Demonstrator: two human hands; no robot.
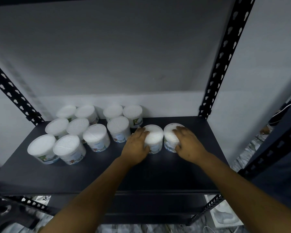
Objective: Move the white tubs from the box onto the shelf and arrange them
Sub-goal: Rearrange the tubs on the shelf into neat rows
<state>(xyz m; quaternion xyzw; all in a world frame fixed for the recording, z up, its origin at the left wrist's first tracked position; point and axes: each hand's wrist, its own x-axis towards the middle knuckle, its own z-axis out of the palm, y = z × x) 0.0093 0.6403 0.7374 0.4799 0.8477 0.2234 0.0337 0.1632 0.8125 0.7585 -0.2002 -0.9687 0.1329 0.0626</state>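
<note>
Two white tubs stand side by side on the dark shelf right of the middle. My left hand grips the left tub from its left side, fingers curled over the lid. My right hand grips the right tub from its right side, fingers lying across the lid. Several more white tubs with printed labels stand grouped on the left half of the shelf, running back to the wall. The box is out of view.
Black perforated uprights frame the shelf at the left and right. A grey wall closes the back. A second dark rack stands to the right. White items lie on the floor below right.
</note>
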